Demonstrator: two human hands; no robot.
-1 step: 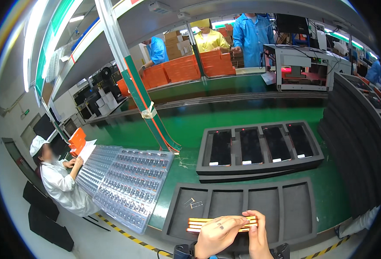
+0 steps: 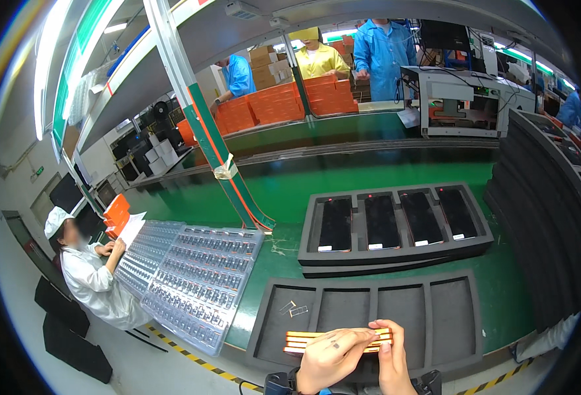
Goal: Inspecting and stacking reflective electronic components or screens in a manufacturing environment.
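Just above the near edge of a black foam tray (image 2: 402,284), my hands hold a stack of thin orange-edged phones (image 2: 296,342). The stack lies level, its long edges facing me; the screens are hidden. My left hand (image 2: 330,361) is closed over its top and near side. At the right end, my right hand (image 2: 394,359) grips it, with fingers on the far side and thumb on the near side. Two small wire-like bracket pieces (image 2: 298,311) lie in the tray's leftmost compartment. Behind it, another foam tray (image 2: 396,258) holds several dark-screened phones (image 2: 382,222) in its slots.
Clear plastic trays of small parts (image 2: 202,276) lean at the left, near a person in white (image 2: 93,276). A green post (image 2: 221,158) rises from the green bench. Stacked foam trays (image 2: 534,191) stand at the right. Beyond are orange boxes (image 2: 274,105), co-workers and a machine (image 2: 465,99).
A red glow inside the machine at the back has gone out. My hands and the stack keep the same hold and place.
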